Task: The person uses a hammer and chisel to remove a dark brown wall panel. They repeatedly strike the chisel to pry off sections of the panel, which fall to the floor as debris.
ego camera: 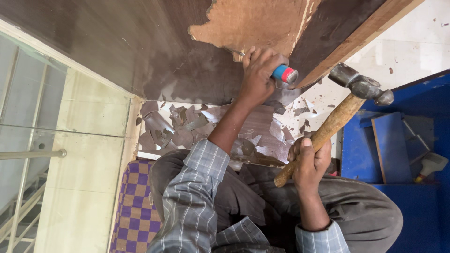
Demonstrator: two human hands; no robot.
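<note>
— What is sitting nearest the camera?

— Checked grey sleeves and dark trousers. Beyond them, the right hand (309,161) is gripping a wooden-handled hammer (335,119), its head hanging just off the dark board's (117,42) edge.

— And the other hand?

— The left hand (259,70) is wrapping tight around a blue-and-red chisel handle (284,73), pressing at the board's edge beside bare brown wood. Peeled laminate chips (187,126) are lying below.
</note>
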